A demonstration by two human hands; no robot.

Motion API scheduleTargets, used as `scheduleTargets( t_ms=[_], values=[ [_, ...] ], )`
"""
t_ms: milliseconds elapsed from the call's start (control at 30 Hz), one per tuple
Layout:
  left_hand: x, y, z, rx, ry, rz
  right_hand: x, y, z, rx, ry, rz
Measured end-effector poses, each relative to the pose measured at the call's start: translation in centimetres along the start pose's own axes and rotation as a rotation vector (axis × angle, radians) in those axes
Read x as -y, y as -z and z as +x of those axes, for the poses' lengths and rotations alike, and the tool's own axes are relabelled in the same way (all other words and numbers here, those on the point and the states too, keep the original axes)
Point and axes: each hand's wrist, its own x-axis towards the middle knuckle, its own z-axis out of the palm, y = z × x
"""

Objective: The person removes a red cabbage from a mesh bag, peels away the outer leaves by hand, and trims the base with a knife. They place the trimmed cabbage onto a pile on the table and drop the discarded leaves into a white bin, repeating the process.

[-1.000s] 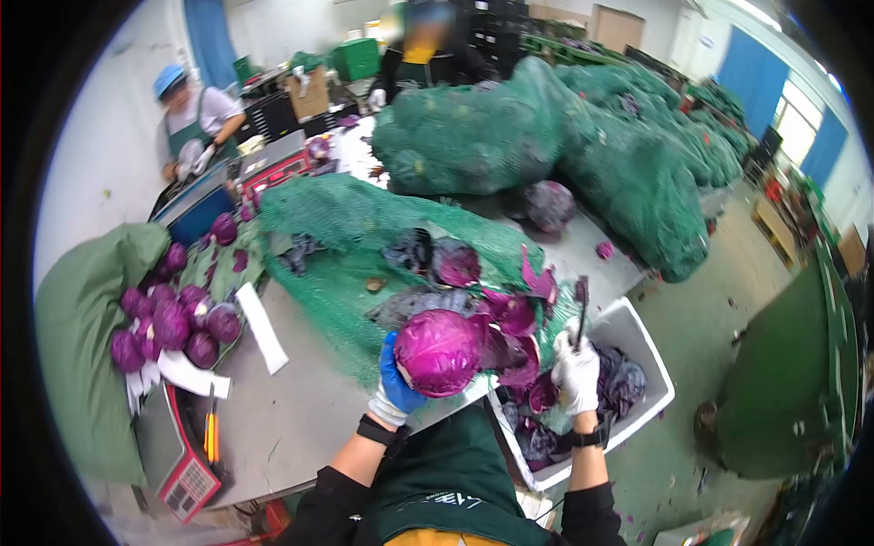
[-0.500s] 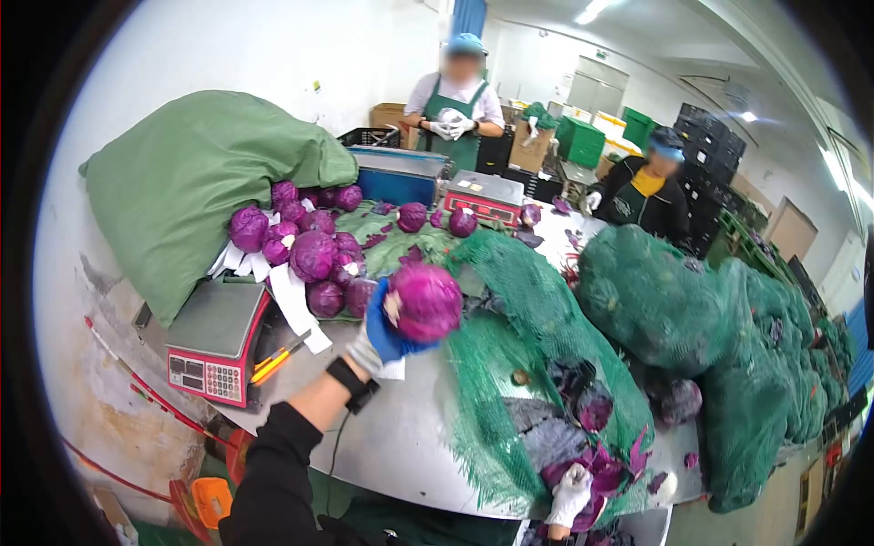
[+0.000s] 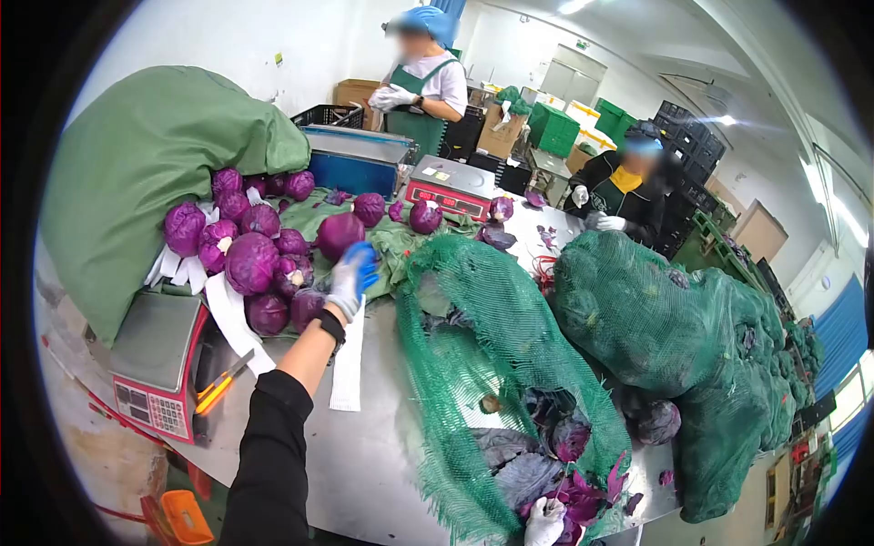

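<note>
My left hand (image 3: 350, 280), in a white glove with blue palm and fingers, reaches over the table with its fingers stretched out. Just beyond the fingertips is a slightly blurred red cabbage (image 3: 340, 236), at the edge of a pile of trimmed red cabbages (image 3: 252, 262); whether fingers and cabbage still touch is hard to see. At the bottom edge, my right hand (image 3: 544, 521) in a white glove is closed beside loose purple leaves (image 3: 583, 499). What it grips, if anything, is hidden. A torn green mesh bag (image 3: 473, 282) with dark cabbages and leaves lies between the hands.
A red scale (image 3: 159, 364) and a yellow-handled knife (image 3: 217, 389) lie left, below a big green sack (image 3: 164, 155). Another scale (image 3: 451, 187) stands at the back. Full mesh bags (image 3: 655, 300) line the right. Two people (image 3: 423, 82) (image 3: 628, 182) stand across the table.
My left hand has carried the red cabbage away from me to the pile, and its fingers have straightened. The view has shifted. The person at the back has turned sideways.
</note>
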Motion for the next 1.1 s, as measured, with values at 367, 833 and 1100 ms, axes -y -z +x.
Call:
scheduleTargets(
  t_ms=[367,833,1100],
  values=[
    [9.8,-13.4,-2.2,0.512,-0.357,2.011,1.1,1.4,-0.8,0.190,0.005,-0.255],
    [-5.2,-14.3,-15.1,0.760,-0.744,1.487,-11.1,4.0,2.0,-0.294,-0.153,-0.137],
    [-8.0,-24.2,-27.2,1.100,-0.930,1.153,-14.3,18.9,2.1,-0.343,-0.535,0.204]
  ],
)
